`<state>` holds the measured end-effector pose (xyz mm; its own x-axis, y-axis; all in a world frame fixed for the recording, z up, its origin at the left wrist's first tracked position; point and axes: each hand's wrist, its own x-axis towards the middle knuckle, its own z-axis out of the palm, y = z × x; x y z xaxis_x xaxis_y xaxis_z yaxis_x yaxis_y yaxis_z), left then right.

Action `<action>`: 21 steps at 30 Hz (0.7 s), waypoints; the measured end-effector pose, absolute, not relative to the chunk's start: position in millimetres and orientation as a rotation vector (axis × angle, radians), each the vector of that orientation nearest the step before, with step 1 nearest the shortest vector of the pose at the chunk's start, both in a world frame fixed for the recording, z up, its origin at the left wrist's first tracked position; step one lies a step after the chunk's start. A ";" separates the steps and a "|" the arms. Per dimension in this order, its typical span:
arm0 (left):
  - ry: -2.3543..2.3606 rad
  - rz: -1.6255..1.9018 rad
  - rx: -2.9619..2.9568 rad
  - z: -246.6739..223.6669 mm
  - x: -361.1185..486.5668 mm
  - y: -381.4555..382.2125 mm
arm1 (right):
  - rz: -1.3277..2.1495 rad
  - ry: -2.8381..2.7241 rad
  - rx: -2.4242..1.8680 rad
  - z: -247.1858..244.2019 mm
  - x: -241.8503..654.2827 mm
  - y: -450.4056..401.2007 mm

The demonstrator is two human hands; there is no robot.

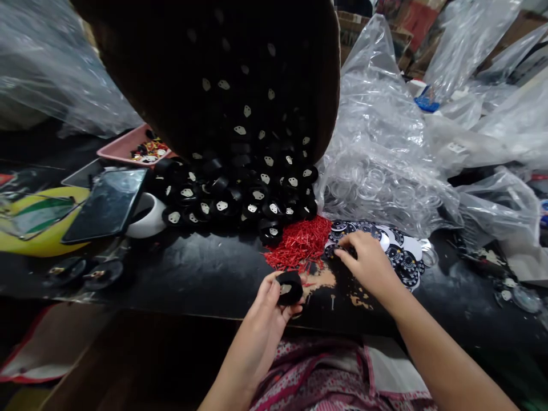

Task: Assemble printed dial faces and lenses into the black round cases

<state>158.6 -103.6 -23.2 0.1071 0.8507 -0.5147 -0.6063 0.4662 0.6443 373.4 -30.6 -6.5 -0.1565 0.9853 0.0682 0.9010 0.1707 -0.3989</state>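
One red heap (302, 242) of thin slivers, too many to count, lay on the black tabletop (192, 279). Just in front of the heap, the left hand (269, 299) had its fingers curled closed around one black case (291, 287), which was held tilted. To the right of the heap, the right hand (363, 257) reached over the printed discs (406, 260), more than a dozen overlapping ones. Its thumb and forefinger stood almost together at the edge of one disc; whether they had hold of it could not be told.

Behind and to the left of the heap lay the piled cases (222, 205), well over twenty, most showing one pale plate each. They spilled from one big dark container (214, 63). Behind and to the right of the heap was one clear bag (381, 165) of transparent rings, dozens at least.

Well to the left of the heap were one tablet (107, 205), one white round stand (148, 220) beside it, one pink tray (124, 145) of small mixed parts, and two black round pieces (103, 275). One small metal pin (333, 302) lay in front of the heap, to its right.
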 end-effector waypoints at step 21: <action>0.817 1.245 0.066 -18.4 185.4 -96.5 | 1.074 -1.465 -1.631 3.5 348.8 -64.6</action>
